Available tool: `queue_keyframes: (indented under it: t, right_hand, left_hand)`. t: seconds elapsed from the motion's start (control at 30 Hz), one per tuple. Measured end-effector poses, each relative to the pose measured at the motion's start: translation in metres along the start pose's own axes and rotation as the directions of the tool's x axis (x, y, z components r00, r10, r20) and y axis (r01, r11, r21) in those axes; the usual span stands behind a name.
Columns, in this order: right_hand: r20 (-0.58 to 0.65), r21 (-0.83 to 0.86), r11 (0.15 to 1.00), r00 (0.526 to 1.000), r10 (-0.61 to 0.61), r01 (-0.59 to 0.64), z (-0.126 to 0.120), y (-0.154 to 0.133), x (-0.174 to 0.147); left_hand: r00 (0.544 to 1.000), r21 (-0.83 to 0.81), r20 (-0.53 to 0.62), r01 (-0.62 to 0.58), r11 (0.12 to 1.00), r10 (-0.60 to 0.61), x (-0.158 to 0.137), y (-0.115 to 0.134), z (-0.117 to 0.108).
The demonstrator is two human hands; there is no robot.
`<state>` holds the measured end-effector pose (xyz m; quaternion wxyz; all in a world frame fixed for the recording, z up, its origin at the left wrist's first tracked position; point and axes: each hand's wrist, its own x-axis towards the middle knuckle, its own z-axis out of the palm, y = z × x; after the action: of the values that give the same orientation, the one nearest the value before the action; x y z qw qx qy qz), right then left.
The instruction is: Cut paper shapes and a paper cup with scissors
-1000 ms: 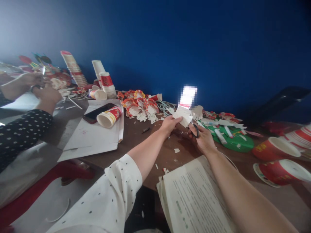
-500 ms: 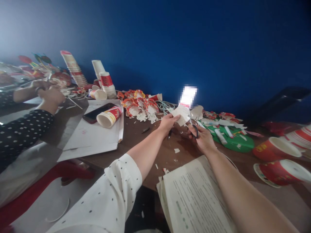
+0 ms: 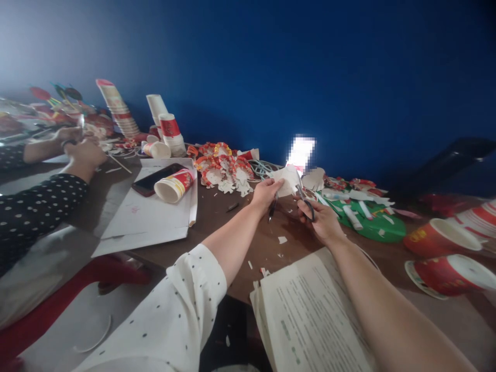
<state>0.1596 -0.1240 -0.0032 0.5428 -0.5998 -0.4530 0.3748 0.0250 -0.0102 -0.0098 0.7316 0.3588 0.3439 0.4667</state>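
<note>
Between the fingers and thumb of my left hand (image 3: 266,194) is a piece of white paper (image 3: 285,181), held up over the table. My right hand (image 3: 321,219) grips black-handled scissors (image 3: 307,202), whose blades meet the paper's right edge. A pen (image 3: 272,211) lies on the table just under my left hand. Small white scraps (image 3: 282,240) are scattered on the brown tabletop below the scissors. Behind the paper, a bright blurred-out screen (image 3: 301,152) leans toward the blue wall.
Cut red-and-white paper cups (image 3: 225,165) are heaped left of my hands. A phone (image 3: 157,180) and a paper cup (image 3: 174,186) lie on white sheets. A green disc (image 3: 377,227) and tipped cups (image 3: 437,237) lie right. Another person's hands (image 3: 83,152) work at far left.
The white paper has turned and tilted in my left hand, and the scissors have shifted slightly along its edge. At the left, the other person's hands have moved a little.
</note>
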Motion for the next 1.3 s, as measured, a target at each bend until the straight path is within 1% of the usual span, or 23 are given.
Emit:
queue_keyframes:
  t: [0.07,0.13,0.3,0.37,0.5,0.63,0.77,0.93,1.1,1.3]
  right_hand:
    - [0.012,-0.013,1.0,1.0,-0.003,0.003,0.001,0.001,0.0]
    - [0.017,-0.009,1.0,1.0,-0.002,0.002,0.002,0.003,0.0]
    - [-0.026,0.053,0.999,1.0,-0.002,0.003,0.002,0.005,0.0]
    - [-0.034,0.073,0.997,0.999,0.001,0.002,0.003,0.005,0.0]
    - [-0.008,0.078,0.997,1.0,0.002,-0.001,0.002,0.007,0.0]
    - [0.025,0.018,1.0,1.0,-0.009,0.008,0.002,0.007,-0.001]
    - [0.048,-0.003,1.0,0.999,-0.009,0.009,0.003,0.005,-0.002]
    - [0.047,-0.006,1.0,0.999,0.016,-0.016,0.003,0.002,-0.003]
    - [0.057,-0.034,0.999,0.998,-0.004,0.006,0.001,0.004,-0.001]
    - [0.059,0.0,1.0,0.998,-0.011,0.011,0.003,0.004,-0.001]
  left_hand:
    - [0.996,0.055,-0.001,-0.084,0.995,0.084,-0.001,0.0,0.001]
    - [0.993,0.081,0.013,-0.119,0.99,0.119,-0.004,-0.001,0.003]
    - [0.983,0.004,0.171,-0.067,0.998,0.065,-0.015,0.0,0.008]
    - [0.98,-0.002,0.199,-0.026,1.0,0.026,-0.017,0.001,0.009]
    - [0.979,-0.009,0.204,0.026,1.0,-0.024,-0.02,0.003,0.01]
    - [0.989,-0.02,0.145,0.034,0.999,-0.03,-0.02,0.003,0.011]
    - [0.993,0.029,0.113,0.029,0.999,-0.032,-0.019,0.003,0.011]
    - [0.988,0.081,0.154,0.015,0.997,-0.027,-0.019,0.005,0.007]
    - [0.982,0.095,0.187,0.003,0.996,-0.021,-0.018,0.005,0.005]
    - [0.986,0.098,0.166,-0.017,0.995,0.0,-0.016,0.005,0.005]
